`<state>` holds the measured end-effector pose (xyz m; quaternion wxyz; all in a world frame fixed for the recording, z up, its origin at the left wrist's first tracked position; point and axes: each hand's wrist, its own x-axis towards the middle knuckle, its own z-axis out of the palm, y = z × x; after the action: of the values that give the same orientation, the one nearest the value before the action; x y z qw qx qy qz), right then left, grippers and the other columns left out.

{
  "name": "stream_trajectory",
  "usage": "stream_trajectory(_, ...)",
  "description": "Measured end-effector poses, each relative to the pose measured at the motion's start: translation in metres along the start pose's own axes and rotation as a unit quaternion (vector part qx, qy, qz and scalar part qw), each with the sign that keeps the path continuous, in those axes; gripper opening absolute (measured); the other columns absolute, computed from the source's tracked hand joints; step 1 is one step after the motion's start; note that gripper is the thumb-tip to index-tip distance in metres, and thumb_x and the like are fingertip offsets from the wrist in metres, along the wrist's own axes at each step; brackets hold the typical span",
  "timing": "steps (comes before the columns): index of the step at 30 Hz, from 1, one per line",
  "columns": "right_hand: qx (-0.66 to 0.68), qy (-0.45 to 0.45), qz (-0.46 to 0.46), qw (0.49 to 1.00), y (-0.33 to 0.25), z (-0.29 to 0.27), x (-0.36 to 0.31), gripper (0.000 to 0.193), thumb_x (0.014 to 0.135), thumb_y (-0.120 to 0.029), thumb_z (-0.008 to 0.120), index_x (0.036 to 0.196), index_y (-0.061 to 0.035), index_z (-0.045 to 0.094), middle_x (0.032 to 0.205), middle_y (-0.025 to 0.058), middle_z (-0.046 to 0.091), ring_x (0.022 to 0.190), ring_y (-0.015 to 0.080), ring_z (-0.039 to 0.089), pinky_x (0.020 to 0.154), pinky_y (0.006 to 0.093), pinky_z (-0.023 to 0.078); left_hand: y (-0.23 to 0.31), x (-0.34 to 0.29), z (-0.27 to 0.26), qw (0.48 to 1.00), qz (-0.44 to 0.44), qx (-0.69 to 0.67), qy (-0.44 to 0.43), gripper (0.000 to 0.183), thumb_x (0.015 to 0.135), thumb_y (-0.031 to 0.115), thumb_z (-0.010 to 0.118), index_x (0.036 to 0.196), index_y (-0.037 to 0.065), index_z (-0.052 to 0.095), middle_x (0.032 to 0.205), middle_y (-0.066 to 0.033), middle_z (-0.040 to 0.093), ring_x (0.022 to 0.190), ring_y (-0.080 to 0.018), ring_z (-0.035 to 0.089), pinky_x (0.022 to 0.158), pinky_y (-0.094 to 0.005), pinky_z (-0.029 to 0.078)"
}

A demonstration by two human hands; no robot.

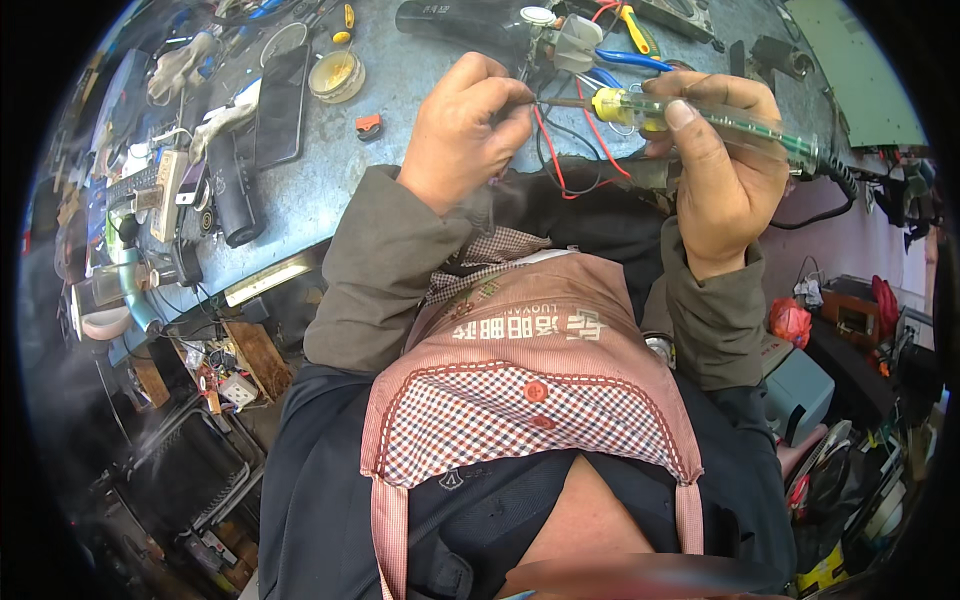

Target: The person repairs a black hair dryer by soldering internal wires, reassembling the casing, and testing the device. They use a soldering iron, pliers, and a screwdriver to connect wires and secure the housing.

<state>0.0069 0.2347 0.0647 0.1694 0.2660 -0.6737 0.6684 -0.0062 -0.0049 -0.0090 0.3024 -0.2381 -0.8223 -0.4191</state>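
My right hand (725, 175) grips a soldering iron (617, 107) by its clear, yellow-collared handle, and a black coiled cord trails from its back end. The iron's thin metal tip points left and reaches the fingertips of my left hand (465, 130). Those left fingers are pinched together. Whatever sits between them is too small to make out. Just right of the left fingers, red wires (550, 155) and black wires hang over the front edge of the workbench (385, 50).
Blue-handled pliers (635, 60) and a yellow-handled tool (635, 28) lie beyond my hands. To the left are a small orange block (369, 127), a round tub of amber stuff (337, 76), a dark flat slab (283, 105), a black cylinder (234, 190) and gloves (183, 68).
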Motion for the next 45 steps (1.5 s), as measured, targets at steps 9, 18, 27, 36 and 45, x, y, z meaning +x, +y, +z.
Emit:
stream_trajectory(9, 0.009, 0.014, 0.035, 0.999, -0.001, 0.001, 0.003, 0.017, 0.102, -0.004, 0.066, 0.117, 0.0032, 0.061, 0.109, 0.0201, 0.076, 0.081, 0.0164, 0.073, 0.063, 0.0251, 0.06, 0.001, 0.002, -0.002, 1.0, 0.008, -0.005, -0.005, 0.014, 0.081, 0.002, 0.079, 0.094, 0.003, 0.074, 0.093, -0.0094, 0.063, 0.08, -0.0262, 0.067, 0.069, -0.0354, 0.056)
stream_trajectory(18, 0.008, 0.004, 0.026, 1.0, -0.001, 0.0, 0.003, 0.018, 0.103, -0.004, 0.066, 0.118, 0.0032, 0.06, 0.109, 0.0201, 0.075, 0.081, 0.0164, 0.073, 0.063, 0.0253, 0.06, -0.001, 0.002, -0.001, 1.0, 0.013, -0.013, -0.005, 0.013, 0.082, 0.002, 0.08, 0.094, 0.002, 0.074, 0.093, -0.0091, 0.063, 0.08, -0.0253, 0.067, 0.069, -0.0345, 0.055)
stream_trajectory(27, 0.054, 0.059, 0.029, 0.996, -0.004, 0.003, 0.005, 0.019, 0.098, -0.004, 0.072, 0.115, 0.0016, 0.063, 0.099, 0.0116, 0.076, 0.074, 0.0103, 0.07, 0.063, 0.023, 0.059, 0.0, 0.003, -0.001, 1.0, 0.006, -0.02, -0.008, 0.013, 0.082, 0.002, 0.079, 0.094, 0.002, 0.074, 0.093, -0.0094, 0.063, 0.079, -0.0245, 0.066, 0.068, -0.0337, 0.055)
stream_trajectory(36, 0.013, 0.058, 0.0, 0.998, -0.005, -0.006, 0.001, 0.019, 0.102, -0.003, 0.063, 0.119, 0.0036, 0.059, 0.109, 0.0234, 0.075, 0.081, 0.0213, 0.074, 0.061, 0.0283, 0.061, 0.0, 0.004, 0.0, 1.0, 0.022, -0.009, -0.006, 0.014, 0.081, 0.001, 0.078, 0.094, 0.001, 0.073, 0.094, -0.0105, 0.062, 0.081, -0.0269, 0.066, 0.07, -0.0356, 0.055)
stream_trajectory(45, -0.038, 0.317, -0.08, 0.944, -0.017, -0.106, 0.027, 0.019, 0.101, -0.006, 0.065, 0.115, 0.0045, 0.056, 0.101, 0.022, 0.074, 0.069, 0.0227, 0.072, 0.058, 0.0325, 0.062, 0.009, 0.007, -0.004, 1.0, -0.001, 0.003, -0.018, 0.013, 0.085, -0.003, 0.076, 0.096, 0.0, 0.071, 0.094, -0.0113, 0.061, 0.082, -0.0248, 0.062, 0.072, -0.0334, 0.051)
